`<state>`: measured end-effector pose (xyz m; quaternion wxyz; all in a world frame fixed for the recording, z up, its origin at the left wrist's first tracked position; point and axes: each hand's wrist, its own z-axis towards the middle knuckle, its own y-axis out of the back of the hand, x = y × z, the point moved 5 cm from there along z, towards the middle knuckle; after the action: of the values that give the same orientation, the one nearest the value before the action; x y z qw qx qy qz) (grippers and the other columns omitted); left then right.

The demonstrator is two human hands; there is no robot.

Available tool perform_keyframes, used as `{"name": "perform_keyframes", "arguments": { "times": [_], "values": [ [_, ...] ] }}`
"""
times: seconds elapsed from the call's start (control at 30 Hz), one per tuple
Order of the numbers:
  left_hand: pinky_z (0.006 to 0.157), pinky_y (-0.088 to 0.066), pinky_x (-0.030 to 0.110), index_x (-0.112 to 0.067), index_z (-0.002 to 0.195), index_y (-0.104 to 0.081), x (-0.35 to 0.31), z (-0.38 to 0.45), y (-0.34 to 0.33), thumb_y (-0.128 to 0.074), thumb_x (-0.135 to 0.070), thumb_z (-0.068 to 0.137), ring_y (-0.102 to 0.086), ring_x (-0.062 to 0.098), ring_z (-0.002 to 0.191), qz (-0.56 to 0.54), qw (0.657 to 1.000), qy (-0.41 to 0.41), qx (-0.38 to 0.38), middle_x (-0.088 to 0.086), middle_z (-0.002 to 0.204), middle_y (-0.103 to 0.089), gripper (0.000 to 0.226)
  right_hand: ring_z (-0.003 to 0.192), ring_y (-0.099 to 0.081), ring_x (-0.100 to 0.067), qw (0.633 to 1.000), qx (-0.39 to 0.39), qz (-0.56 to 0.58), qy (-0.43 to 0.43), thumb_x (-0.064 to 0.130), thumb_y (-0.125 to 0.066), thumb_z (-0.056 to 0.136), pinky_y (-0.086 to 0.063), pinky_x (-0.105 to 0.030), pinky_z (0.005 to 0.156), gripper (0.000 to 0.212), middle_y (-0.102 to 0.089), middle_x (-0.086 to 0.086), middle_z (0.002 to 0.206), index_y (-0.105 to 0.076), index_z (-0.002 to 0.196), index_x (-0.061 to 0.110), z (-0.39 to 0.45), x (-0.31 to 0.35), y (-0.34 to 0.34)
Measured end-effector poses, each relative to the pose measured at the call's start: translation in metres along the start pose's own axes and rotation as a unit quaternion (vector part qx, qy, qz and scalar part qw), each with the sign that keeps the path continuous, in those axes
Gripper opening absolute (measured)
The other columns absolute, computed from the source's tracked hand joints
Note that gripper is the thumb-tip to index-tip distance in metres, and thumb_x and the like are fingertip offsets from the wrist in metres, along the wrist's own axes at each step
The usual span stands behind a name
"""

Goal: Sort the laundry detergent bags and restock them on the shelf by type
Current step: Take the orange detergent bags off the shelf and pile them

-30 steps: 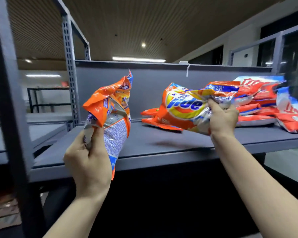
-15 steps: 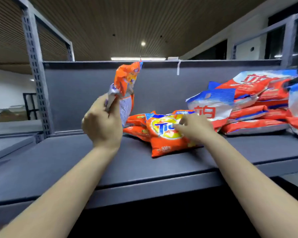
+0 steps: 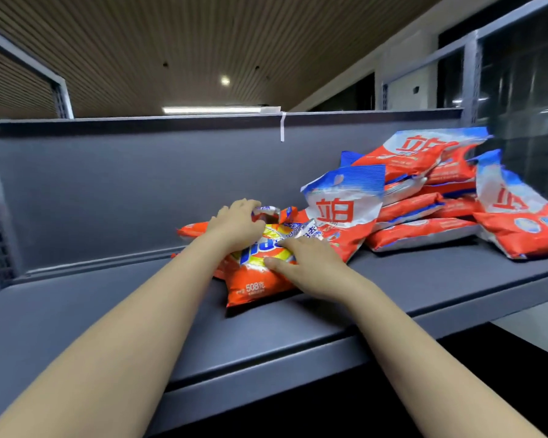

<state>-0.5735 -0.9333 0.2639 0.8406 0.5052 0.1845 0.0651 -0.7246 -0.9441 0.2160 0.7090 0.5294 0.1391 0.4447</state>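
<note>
Hands [image 3: 238, 222] seemingly flat on orange bag [image 3: 260, 279]

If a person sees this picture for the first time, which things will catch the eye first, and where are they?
First, the two hands meeting at the middle of the grey shelf: the left hand and the right hand both rest on the orange Tide bags lying there. Next, to the right, the pile of red, white and blue bags against the back panel, one leaning toward the orange ones.
</note>
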Motion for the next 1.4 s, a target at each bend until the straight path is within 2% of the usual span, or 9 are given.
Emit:
{"name": "perform_keyframes", "arguments": {
  "times": [0.1,0.23,0.33,0.47,0.6,0.77,1.07,1.2,1.4],
  "values": [
    [0.109,-0.027,0.047,-0.031,0.147,-0.025,0.001,-0.019,0.009,-0.043,-0.039,0.093,-0.029,0.029,0.138,-0.006,0.999,0.029,-0.017,-0.001,0.154,-0.026,0.058,0.134,-0.035,-0.023,1.0,-0.005,0.011,0.002,0.057,-0.039,0.093,-0.02,-0.047,0.114,0.06,-0.043,-0.005,0.145,-0.041,0.14,0.021,-0.004,0.0,-0.002],
    [0.1,-0.037,0.042,-0.027,0.138,-0.041,0.022,-0.049,0.029,-0.043,-0.038,0.093,-0.045,0.027,0.124,0.013,0.994,0.081,-0.069,0.003,0.138,-0.048,0.046,0.134,-0.035,-0.024,1.0,-0.015,0.01,-0.014,0.055,-0.039,0.094,-0.019,-0.048,0.114,0.057,-0.043,-0.005,0.145,-0.041,0.141,0.022,-0.01,0.003,0.0],
    [0.098,-0.041,0.039,-0.024,0.126,-0.053,0.042,-0.076,0.046,-0.044,-0.035,0.092,-0.051,0.026,0.117,0.007,0.989,0.123,-0.082,0.002,0.129,-0.056,0.037,0.132,-0.039,-0.026,0.999,-0.029,0.019,-0.025,0.048,-0.046,0.093,-0.026,-0.047,0.112,0.054,-0.046,-0.006,0.143,-0.043,0.139,0.021,-0.016,0.011,0.005],
    [0.095,-0.044,0.041,-0.023,0.113,-0.061,0.066,-0.118,0.063,-0.044,-0.037,0.089,-0.056,0.027,0.106,0.004,0.989,0.13,-0.071,0.001,0.116,-0.063,0.032,0.129,-0.043,-0.025,0.998,-0.053,0.028,-0.036,0.045,-0.054,0.089,-0.037,-0.039,0.105,0.053,-0.048,-0.004,0.141,-0.048,0.136,0.022,-0.029,0.028,0.008],
    [0.089,-0.046,0.037,-0.022,0.11,-0.062,0.09,-0.166,0.088,-0.043,-0.038,0.092,-0.057,0.026,0.103,0.026,0.988,0.129,-0.085,0.0,0.113,-0.064,0.03,0.125,-0.048,-0.024,0.994,-0.075,0.066,-0.034,0.048,-0.055,0.087,-0.039,-0.043,0.103,0.05,-0.054,-0.001,0.136,-0.054,0.13,0.022,-0.047,0.055,0.009],
    [0.08,-0.041,0.032,-0.024,0.114,-0.06,0.117,-0.232,0.12,-0.041,-0.038,0.095,-0.056,0.021,0.105,0.034,0.986,0.122,-0.107,-0.005,0.115,-0.064,0.031,0.122,-0.051,-0.021,0.994,-0.087,0.073,0.002,0.046,-0.056,0.088,-0.041,-0.036,0.1,0.044,-0.06,0.001,0.129,-0.058,0.126,0.022,-0.079,0.11,0.007],
    [0.087,-0.041,0.034,-0.026,0.118,-0.059,0.169,-0.361,0.156,-0.042,-0.043,0.095,-0.056,0.016,0.108,0.025,0.987,0.108,-0.114,-0.012,0.117,-0.063,0.032,0.121,-0.05,-0.013,0.99,-0.064,0.118,0.047,0.046,-0.055,0.089,-0.041,-0.037,0.101,0.039,-0.059,0.008,0.127,-0.058,0.123,0.027,-0.161,0.227,-0.018],
    [0.082,-0.048,0.032,-0.03,0.109,-0.062,0.205,-0.424,0.164,-0.046,-0.045,0.093,-0.061,0.018,0.101,0.023,0.984,0.132,-0.113,-0.01,0.107,-0.067,0.027,0.119,-0.051,-0.01,0.99,-0.044,0.125,0.054,0.049,-0.055,0.088,-0.041,-0.037,0.101,0.037,-0.06,0.012,0.123,-0.06,0.118,0.029,-0.202,0.282,-0.041],
    [0.084,-0.048,0.035,-0.032,0.105,-0.061,0.28,-0.509,0.163,-0.044,-0.045,0.093,-0.061,0.013,0.098,0.022,0.98,0.186,-0.068,-0.013,0.098,-0.067,0.025,0.115,-0.054,-0.007,0.986,0.012,0.144,0.083,0.053,-0.052,0.086,-0.044,-0.036,0.098,0.038,-0.062,0.016,0.117,-0.06,0.117,0.033,-0.249,0.367,-0.098]
  ]
}}
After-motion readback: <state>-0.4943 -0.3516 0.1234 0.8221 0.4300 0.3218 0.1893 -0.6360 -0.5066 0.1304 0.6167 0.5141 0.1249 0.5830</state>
